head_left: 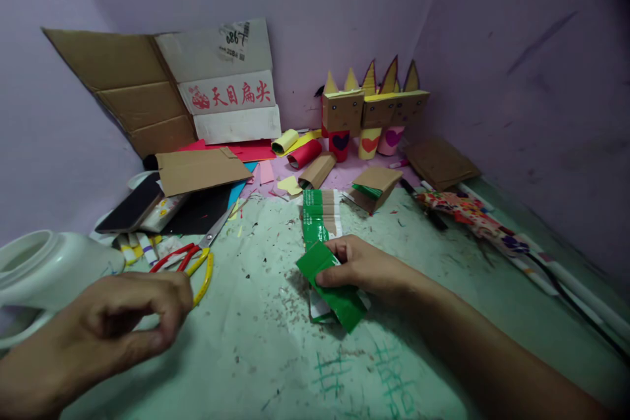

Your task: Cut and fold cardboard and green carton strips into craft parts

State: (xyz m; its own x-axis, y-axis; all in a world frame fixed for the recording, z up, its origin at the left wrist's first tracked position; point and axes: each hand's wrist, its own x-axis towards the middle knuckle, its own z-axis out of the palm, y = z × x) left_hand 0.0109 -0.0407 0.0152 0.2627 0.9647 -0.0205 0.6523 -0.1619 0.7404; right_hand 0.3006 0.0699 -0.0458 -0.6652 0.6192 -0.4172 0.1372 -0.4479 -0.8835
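My right hand (pixel 367 266) pinches a green cardboard piece (pixel 337 295), thumb on top and fingers behind it. Under it, partly hidden, is another piece with white and green showing. Just beyond lies a flattened green-and-brown printed carton piece (pixel 315 216) on the table. At the lower left, my left hand (pixel 123 325) is loosely closed, thumb tip against the curled index finger, and nothing shows in it. Right behind that hand are scissors (pixel 201 256) with red and yellow handles, blades pointing away.
A white plastic jug (pixel 63 266) lies at the left. Behind are cardboard sheets (pixel 201 170), a large opened carton (pixel 231 92), paper rolls (pixel 305 154) and several cardboard figures with hearts (pixel 343 118). A folded box piece (pixel 377 184) sits mid-right; a floral item (pixel 472 220) lies right.
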